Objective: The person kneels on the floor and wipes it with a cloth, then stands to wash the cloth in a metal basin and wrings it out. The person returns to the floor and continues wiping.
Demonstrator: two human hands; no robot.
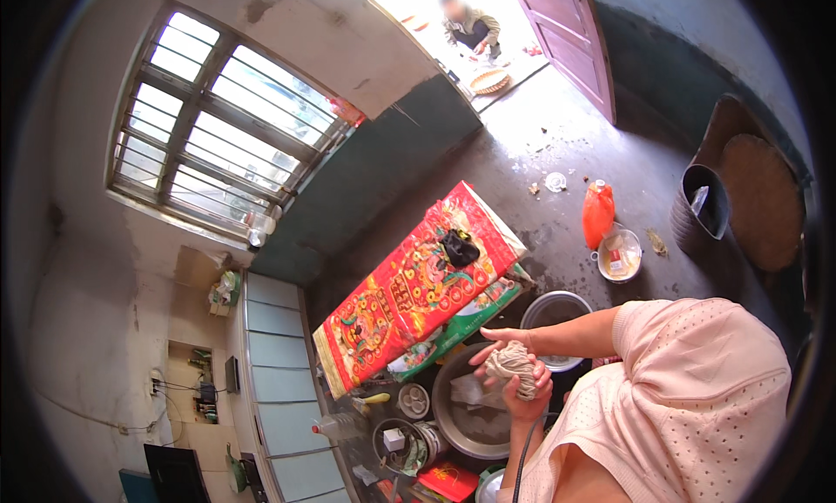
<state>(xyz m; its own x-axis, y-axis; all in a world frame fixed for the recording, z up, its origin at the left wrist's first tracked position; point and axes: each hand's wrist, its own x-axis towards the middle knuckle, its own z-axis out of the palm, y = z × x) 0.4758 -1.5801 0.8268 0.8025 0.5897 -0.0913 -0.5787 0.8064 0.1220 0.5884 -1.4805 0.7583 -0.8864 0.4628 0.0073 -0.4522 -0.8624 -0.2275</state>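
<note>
A bundle of off-white cord or yarn (pixel 511 367) is held in front of my body, above a wide metal basin (pixel 450 424). One hand, which looks like my right hand (pixel 528 398), grips the bundle from below with its fingers wrapped around it. The other, my left hand (pixel 499 340), has its fingers stretched out and touches the bundle's upper side; part of its palm is hidden. A clear plastic bag (pixel 471 390) lies in the basin. A dark cable (pixel 524 451) passes near my forearm.
A red printed carton (pixel 405 294) with a black cloth item (pixel 460 248) on it stands ahead. Around me are a grey bucket (pixel 556 307), a small pot (pixel 619 255), an orange-bagged bottle (pixel 597 215) and a plastic jug (pixel 343 426). A person (pixel 470 29) squats outside the doorway.
</note>
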